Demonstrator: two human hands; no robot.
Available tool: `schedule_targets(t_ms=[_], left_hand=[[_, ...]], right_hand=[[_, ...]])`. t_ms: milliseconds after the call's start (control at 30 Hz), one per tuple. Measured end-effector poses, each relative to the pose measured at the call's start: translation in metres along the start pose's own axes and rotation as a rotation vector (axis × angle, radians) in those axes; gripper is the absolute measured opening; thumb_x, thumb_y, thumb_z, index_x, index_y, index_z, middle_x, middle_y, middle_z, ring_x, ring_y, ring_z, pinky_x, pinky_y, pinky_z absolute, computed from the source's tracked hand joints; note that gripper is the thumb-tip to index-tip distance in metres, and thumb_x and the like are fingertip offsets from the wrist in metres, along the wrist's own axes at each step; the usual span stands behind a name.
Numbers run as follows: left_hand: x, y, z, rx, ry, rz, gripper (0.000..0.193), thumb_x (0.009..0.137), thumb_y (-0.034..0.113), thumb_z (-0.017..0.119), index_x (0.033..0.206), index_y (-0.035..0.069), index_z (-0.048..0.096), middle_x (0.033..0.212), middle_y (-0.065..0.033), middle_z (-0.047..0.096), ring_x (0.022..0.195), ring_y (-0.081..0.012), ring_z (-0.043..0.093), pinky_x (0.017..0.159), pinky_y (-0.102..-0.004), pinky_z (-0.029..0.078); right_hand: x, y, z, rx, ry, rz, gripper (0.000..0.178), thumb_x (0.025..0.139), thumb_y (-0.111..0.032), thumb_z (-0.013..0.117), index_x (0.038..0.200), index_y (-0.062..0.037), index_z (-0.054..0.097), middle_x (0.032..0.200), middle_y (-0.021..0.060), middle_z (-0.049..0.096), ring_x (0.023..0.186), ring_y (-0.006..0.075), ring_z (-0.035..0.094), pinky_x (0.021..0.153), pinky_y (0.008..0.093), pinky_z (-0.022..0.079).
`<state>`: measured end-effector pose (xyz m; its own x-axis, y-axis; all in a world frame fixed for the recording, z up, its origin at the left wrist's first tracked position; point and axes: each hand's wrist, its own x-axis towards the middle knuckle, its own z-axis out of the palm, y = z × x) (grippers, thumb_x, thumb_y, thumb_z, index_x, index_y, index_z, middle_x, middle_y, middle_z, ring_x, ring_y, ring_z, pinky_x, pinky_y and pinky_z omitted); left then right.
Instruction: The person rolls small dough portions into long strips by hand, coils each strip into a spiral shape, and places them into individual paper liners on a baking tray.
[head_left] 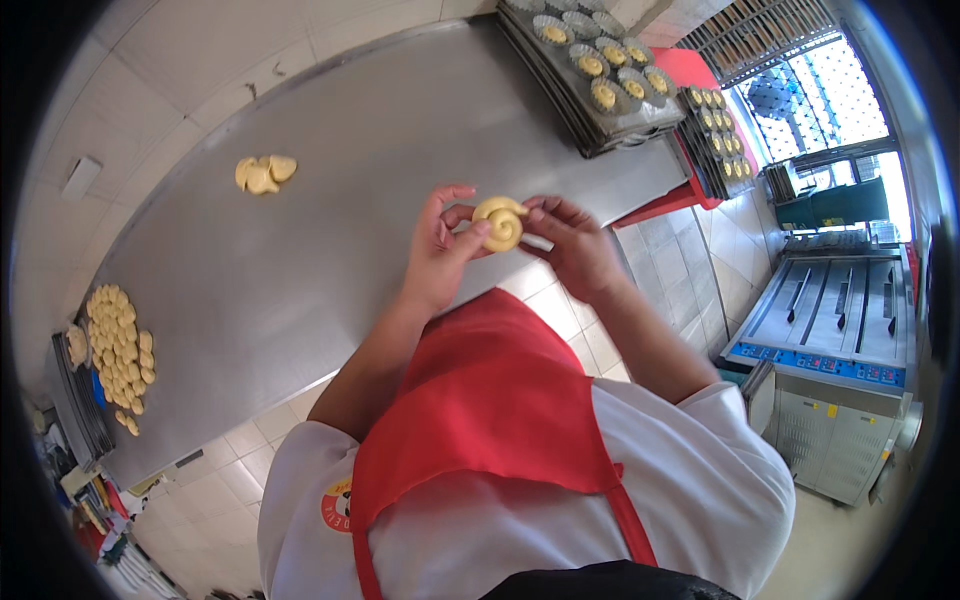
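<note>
A yellow dough spiral (503, 226) is held up between my two hands, above the near edge of the steel table (340, 250). My left hand (445, 245) grips its left side, thumb on the front of the coil and fingers curled behind. At its upper right, the fingertips of my right hand (570, 240) pinch the loose end of the dough strand. Off to the left, a small cluster of dough pieces (265, 174) lies on the metal. A large heap of dough pieces (118, 345) sits at the table's left end.
Stacked trays with fluted cups of dough (620, 75) stand at the table's far right corner. Beyond them, another filled tray (718, 140) rests on a red surface. A steel oven (820, 310) stands at right. Dark stacked trays (80, 400) are beside the left end.
</note>
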<state>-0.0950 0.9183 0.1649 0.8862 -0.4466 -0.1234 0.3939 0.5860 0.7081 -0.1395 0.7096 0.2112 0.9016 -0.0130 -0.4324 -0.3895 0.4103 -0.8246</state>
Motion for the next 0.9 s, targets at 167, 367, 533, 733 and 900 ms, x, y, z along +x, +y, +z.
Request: schedule_targets(t_ms=[167, 367, 533, 733, 900], left_hand=[[0.096, -0.011, 0.025, 0.530, 0.114, 0.167, 0.058, 0.101, 0.007, 0.074, 0.150, 0.005, 0.043, 0.115, -0.0101, 0.069, 0.098, -0.0173, 0.073, 0.079, -0.0276, 0.061], [0.211, 0.064, 0.071, 0.900, 0.187, 0.329, 0.069, 0.103, 0.012, 0.072, 0.162, 0.004, 0.037, 0.139, -0.0133, 0.064, 0.102, -0.0182, 0.073, 0.072, -0.0246, 0.060], [0.236, 0.107, -0.025, 1.051, 0.539, 0.388, 0.070, 0.101, 0.015, 0.075, 0.161, 0.007, 0.040, 0.150, -0.0170, 0.056, 0.109, -0.0235, 0.073, 0.074, -0.0288, 0.062], [0.164, 0.087, -0.155, 1.116, 0.918, 0.162, 0.059, 0.105, 0.016, 0.071, 0.157, 0.007, 0.046, 0.148, -0.0161, 0.058, 0.120, -0.0253, 0.068, 0.092, -0.0342, 0.061], [0.103, 0.101, -0.231, 1.530, 0.999, 0.203, 0.054, 0.105, 0.017, 0.071, 0.154, 0.005, 0.052, 0.148, -0.0190, 0.060, 0.128, -0.0310, 0.066, 0.105, -0.0404, 0.056]], right_hand=[[0.066, -0.010, -0.002, 0.245, 0.108, -0.015, 0.037, 0.112, -0.023, 0.062, 0.140, 0.0003, 0.060, 0.126, 0.0105, 0.070, 0.119, 0.0244, 0.070, 0.102, 0.0447, 0.061], [0.199, -0.120, -0.033, -0.101, 0.046, -0.314, 0.045, 0.102, -0.015, 0.076, 0.139, 0.0075, 0.062, 0.115, 0.0107, 0.072, 0.107, 0.0214, 0.073, 0.088, 0.0369, 0.067], [0.309, -0.267, -0.090, -0.111, 0.229, -0.760, 0.042, 0.101, -0.015, 0.076, 0.134, 0.0090, 0.066, 0.119, 0.0129, 0.074, 0.108, 0.0205, 0.072, 0.085, 0.0368, 0.067], [0.417, -0.277, -0.209, -1.066, 0.613, -0.554, 0.043, 0.100, -0.028, 0.077, 0.130, 0.0024, 0.073, 0.116, 0.0157, 0.075, 0.107, 0.0267, 0.075, 0.090, 0.0386, 0.062], [0.355, -0.230, -0.192, -1.342, 0.788, -0.718, 0.037, 0.099, -0.035, 0.076, 0.122, -0.0065, 0.078, 0.102, 0.0128, 0.072, 0.090, 0.0283, 0.071, 0.083, 0.0389, 0.057]])
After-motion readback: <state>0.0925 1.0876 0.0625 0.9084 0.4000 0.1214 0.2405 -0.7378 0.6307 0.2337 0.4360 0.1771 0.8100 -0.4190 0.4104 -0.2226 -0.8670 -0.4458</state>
